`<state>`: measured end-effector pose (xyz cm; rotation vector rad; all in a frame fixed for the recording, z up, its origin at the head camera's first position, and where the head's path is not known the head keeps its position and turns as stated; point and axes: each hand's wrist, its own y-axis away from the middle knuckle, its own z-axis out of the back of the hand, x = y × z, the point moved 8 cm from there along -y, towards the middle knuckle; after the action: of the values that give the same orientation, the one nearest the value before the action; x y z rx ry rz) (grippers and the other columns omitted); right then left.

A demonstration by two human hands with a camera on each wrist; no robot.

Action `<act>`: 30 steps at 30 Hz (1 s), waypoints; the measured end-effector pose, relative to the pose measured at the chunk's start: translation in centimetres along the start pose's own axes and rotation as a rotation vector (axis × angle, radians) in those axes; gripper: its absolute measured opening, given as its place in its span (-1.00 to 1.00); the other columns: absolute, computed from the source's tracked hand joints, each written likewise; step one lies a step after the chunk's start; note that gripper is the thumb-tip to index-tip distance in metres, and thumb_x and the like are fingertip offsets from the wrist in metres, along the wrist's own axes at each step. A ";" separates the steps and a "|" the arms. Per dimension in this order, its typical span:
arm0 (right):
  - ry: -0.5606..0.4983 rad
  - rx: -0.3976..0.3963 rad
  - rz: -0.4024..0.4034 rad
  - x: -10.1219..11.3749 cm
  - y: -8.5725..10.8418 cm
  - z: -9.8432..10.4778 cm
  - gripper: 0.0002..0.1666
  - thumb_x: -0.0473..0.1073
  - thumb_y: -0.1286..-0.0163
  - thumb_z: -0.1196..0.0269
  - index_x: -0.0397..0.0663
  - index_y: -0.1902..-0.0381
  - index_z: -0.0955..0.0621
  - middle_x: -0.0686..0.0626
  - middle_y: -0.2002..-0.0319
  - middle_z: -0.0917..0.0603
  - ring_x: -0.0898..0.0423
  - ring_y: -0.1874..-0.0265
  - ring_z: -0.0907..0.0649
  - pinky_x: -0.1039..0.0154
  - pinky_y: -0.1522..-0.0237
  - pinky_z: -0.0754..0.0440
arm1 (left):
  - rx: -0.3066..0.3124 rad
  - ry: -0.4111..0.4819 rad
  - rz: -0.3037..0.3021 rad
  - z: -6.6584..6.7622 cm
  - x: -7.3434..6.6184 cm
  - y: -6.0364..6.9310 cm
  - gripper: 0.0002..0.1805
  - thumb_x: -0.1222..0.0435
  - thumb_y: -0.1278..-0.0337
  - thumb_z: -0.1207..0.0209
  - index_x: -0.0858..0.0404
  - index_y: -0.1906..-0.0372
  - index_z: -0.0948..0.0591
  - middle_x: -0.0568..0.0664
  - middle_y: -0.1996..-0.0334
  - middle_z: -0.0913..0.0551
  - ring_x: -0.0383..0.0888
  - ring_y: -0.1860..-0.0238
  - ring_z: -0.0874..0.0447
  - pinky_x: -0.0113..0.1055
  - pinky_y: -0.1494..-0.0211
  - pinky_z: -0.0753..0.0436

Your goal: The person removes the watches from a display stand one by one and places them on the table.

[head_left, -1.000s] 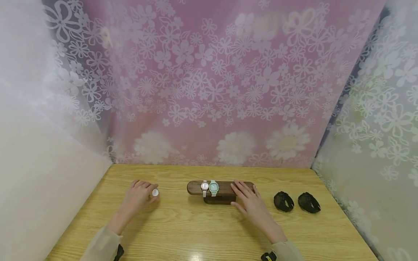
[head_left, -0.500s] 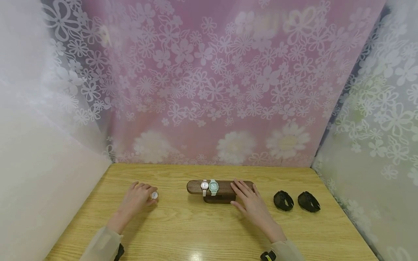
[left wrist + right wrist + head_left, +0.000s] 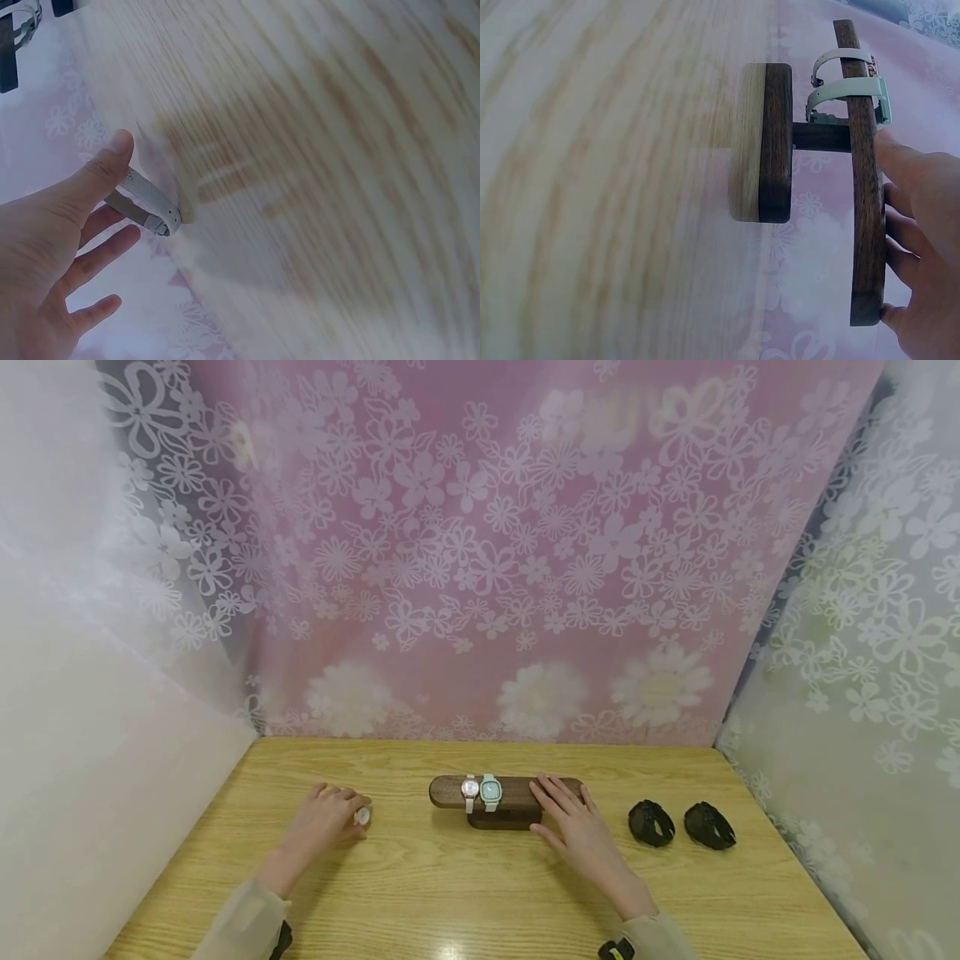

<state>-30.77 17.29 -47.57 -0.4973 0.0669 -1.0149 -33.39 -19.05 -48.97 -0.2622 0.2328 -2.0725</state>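
Observation:
A small round-faced wristwatch (image 3: pixel 362 816) is pinched between the thumb and fingers of my left hand (image 3: pixel 321 824), low over the left part of the table. In the left wrist view its pale strap (image 3: pixel 154 199) is looped and buckled, and the other fingers spread loosely. My right hand (image 3: pixel 583 833) rests flat, fingers extended, on the right end of a dark wooden watch stand (image 3: pixel 517 792). Around the left half of the stand's bar hang a pale pink-strapped watch (image 3: pixel 470 788) and a mint-green square watch (image 3: pixel 491 790), side by side.
Two black rounded objects (image 3: pixel 651 823) lie on the wooden table (image 3: pixel 450 885) right of the stand; their kind is unclear. A flowered pink curtain (image 3: pixel 480 568) hangs behind the table, with pale panels on both sides.
My left hand has shifted slightly right and nearer to me, carrying the watch, whose face has turned a little. My right hand and the stand have stayed in place.

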 end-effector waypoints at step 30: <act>-0.015 -0.009 -0.001 -0.1 0.0 -0.1 -0.18 0.05 -0.40 -0.34 -0.01 -0.52 -0.37 -0.05 -0.54 -0.28 -0.14 -0.49 -0.32 -0.38 -0.49 -0.09 | 0.047 0.094 -0.005 -0.4 -0.4 -0.2 -0.53 0.08 0.20 -0.53 0.06 0.05 -0.74 0.03 0.07 -0.75 0.15 0.04 -0.71 0.44 -0.25 -0.42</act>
<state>-30.84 17.34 -47.68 -0.5135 0.0578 -1.0124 -33.46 -18.57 -49.37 -0.1372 0.2396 -2.0946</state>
